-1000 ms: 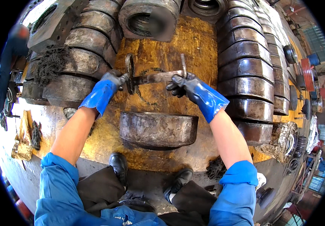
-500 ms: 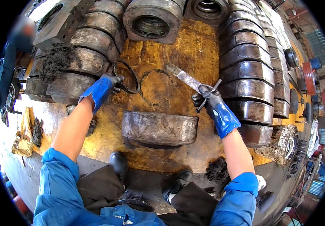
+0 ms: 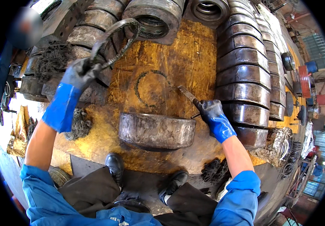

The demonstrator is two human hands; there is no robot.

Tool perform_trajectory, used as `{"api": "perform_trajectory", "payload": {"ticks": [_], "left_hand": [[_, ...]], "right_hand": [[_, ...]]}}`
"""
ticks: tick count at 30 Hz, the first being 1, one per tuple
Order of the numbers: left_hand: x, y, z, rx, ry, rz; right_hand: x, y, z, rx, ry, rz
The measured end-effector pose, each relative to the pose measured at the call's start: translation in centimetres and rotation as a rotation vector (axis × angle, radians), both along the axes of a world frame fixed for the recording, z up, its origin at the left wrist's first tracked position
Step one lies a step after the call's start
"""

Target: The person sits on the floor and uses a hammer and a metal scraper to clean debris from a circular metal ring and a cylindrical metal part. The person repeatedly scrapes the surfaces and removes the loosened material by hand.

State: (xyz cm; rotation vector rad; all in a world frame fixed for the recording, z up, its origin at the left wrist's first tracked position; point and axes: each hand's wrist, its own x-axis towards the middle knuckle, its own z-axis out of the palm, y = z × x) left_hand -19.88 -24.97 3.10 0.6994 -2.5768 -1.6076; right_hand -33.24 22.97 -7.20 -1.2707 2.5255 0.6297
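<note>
My left hand, in a blue and grey rubber glove, is closed on the edge of a thin dark ring. It holds the ring tilted up above the left row of metal parts. My right hand, gloved alike, grips a flat scraper-like tool with a cross rod. The blade points away and to the left over the yellow worktop. A thick round metal piece lies in front of me, between my hands. Beyond it, a curved black residue mark stains the worktop.
Rows of heavy metal rings stand at left and right. Bored blocks sit at the far side. Dark fibre wads lie at left and near my right foot. Another person is at far left.
My left hand has lifted the ring off the worktop, up and to the left. The tool in my right hand has come nearer to me, its blade now foreshortened.
</note>
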Motion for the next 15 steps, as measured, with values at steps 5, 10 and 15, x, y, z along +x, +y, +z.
{"api": "perform_trajectory", "payload": {"ticks": [5,10,15], "left_hand": [[2.6,-3.5,0.3,-0.319,0.303,-0.030],[3.6,-4.5,-1.6,-0.126,0.452,0.014],[3.1,-6.1,-2.9,0.032,0.582,0.042]], "right_hand": [[-1.8,-0.8,0.7,0.090,-0.101,0.117],[-2.8,-0.3,0.2,0.108,-0.116,0.239],[-3.5,-1.1,-0.3,0.167,-0.135,0.243]]}}
